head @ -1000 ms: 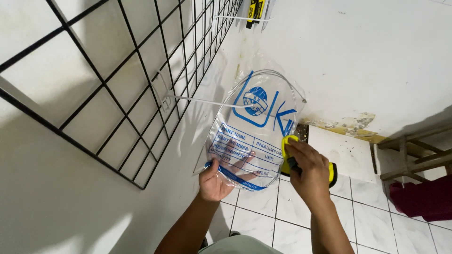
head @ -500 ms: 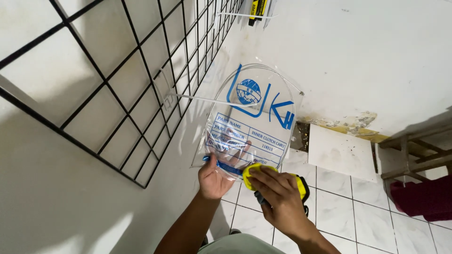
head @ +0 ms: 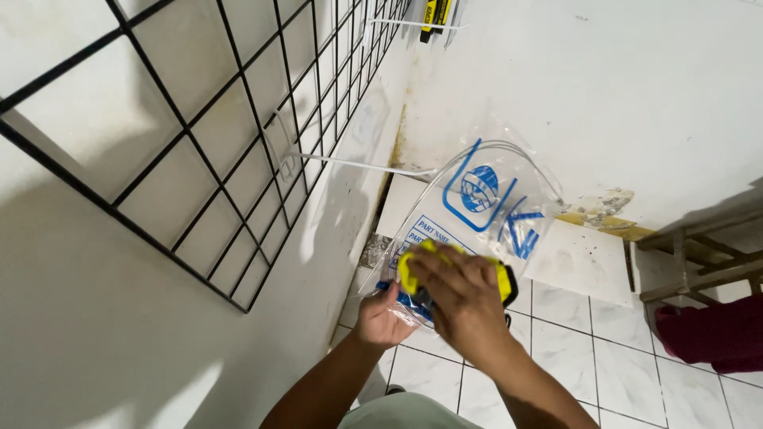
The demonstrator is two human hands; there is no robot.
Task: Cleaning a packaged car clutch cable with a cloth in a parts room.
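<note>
White tiled floor (head: pixel 604 334) and wall grid (head: pixel 238 143); both hands' fingers grip bag (head: pixel 485 199) and yellow tool (head: pixel 413 266).

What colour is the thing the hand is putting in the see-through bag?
Yellow and black, seen in the head view, under the right hand.

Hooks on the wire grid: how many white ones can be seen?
2. One hook sticks out from the grid at mid-height, above the bag. Another hook is at the top, carrying a yellow package. More may be hidden.
</note>
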